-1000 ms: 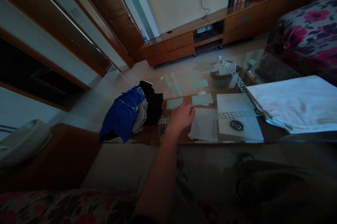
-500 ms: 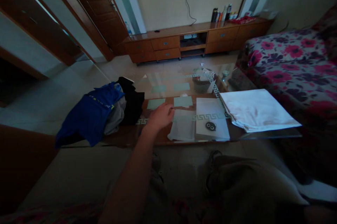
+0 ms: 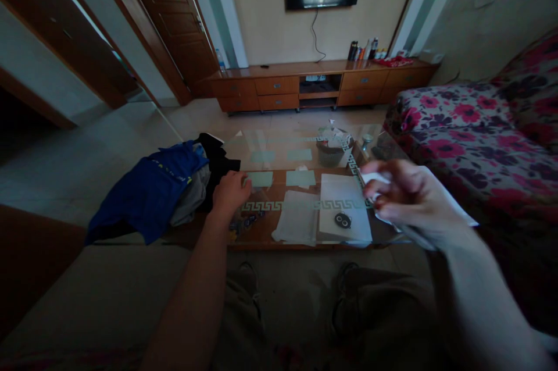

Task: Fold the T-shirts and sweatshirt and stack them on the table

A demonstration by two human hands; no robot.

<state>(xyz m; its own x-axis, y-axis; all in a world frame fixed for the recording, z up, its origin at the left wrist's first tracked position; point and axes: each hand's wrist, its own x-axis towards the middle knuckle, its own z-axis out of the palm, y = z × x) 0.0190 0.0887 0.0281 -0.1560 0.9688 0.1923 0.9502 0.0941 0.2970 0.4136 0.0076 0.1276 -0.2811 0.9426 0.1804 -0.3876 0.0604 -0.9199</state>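
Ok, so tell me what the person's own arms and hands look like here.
The left forearm and right forearm show no sleeves, cables or markings. The left hand and right hand wear no gloves. The right hand is blurred, so small details like rings can't be made out there.

Bare forearms (image 3: 196, 289), loose dark trousers (image 3: 387, 295), dark shoes (image 3: 342, 281).

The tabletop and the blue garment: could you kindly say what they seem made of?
Tabletop: most likely clear, smooth glass, since the floor shows through it. Blue garment: soft, matte fabric, judging by its loose folds; the fibre is unclear.
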